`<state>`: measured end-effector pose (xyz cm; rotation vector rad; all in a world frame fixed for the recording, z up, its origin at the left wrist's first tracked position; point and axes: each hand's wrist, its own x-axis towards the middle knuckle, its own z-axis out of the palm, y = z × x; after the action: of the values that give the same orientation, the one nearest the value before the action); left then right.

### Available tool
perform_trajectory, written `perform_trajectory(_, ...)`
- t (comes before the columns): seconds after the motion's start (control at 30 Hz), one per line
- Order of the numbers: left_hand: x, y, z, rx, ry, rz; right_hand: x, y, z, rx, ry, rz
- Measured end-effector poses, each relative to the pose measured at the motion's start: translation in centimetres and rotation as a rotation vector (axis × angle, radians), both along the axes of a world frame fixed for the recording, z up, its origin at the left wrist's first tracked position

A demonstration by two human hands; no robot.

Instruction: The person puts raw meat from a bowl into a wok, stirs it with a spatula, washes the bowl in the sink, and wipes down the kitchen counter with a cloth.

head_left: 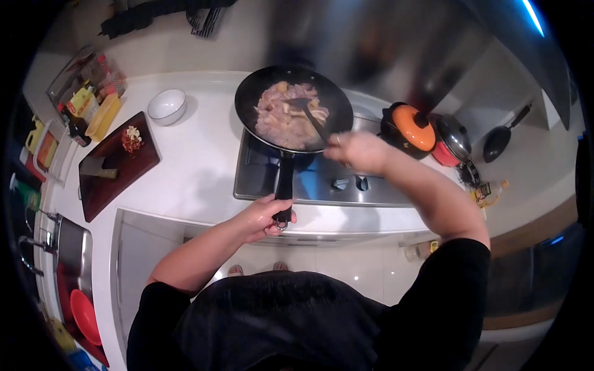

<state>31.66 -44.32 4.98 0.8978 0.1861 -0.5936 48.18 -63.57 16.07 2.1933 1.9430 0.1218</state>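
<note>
A black frying pan (247,105) sits over the steel gas stove (318,188), tilted a little toward me. Pale pieces of raw-looking meat (278,117) with a few yellowish bits cover its base. My left hand (269,217) is wrapped round the end of the pan's black handle (284,182). In my right hand (362,151), blurred slightly by motion, is a dark spatula (315,123). Its blade rests among the meat near the middle of the pan.
Left of the stove are a white bowl (167,106) and a dark cutting board (120,170) with a cleaver (99,168) and chopped seasonings (132,139). A pot with an orange lid (413,127) stands right of the pan. A sink (75,256) lies at far left.
</note>
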Motion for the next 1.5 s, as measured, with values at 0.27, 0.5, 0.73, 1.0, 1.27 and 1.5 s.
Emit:
perform_trajectory(0.27, -0.3, -0.3, 0.5, 0.042, 0.020, 0.081, -5.1, -4.6, 7.2, -0.010, 0.074, 0.084)
perform_trajectory(0.5, -0.9, -0.8, 0.4, 0.059, 0.045, 0.139, 0.5, -1.2, 0.0, 0.106, 0.085, 0.112)
perform_trajectory(0.73, -0.9, -0.9, 0.2, 0.017, 0.025, 0.182, 2.0, -2.4, 2.0, 0.347, 0.021, 0.096)
perform_trajectory(1.0, -1.1, -1.3, 0.7, 0.039, 0.020, 0.237, -0.2, -7.0, 4.2, 0.044, 0.040, 0.218)
perform_trajectory(1.27, -1.4, -1.8, 1.0, 0.056, 0.026, 0.262, 0.8, -3.5, 0.1, 0.149, 0.166, 0.203)
perform_trajectory(1.5, -2.2, -1.9, 0.8, -0.017, 0.045, 0.248, -4.4, -5.5, 5.4, 0.122, 0.208, -0.010)
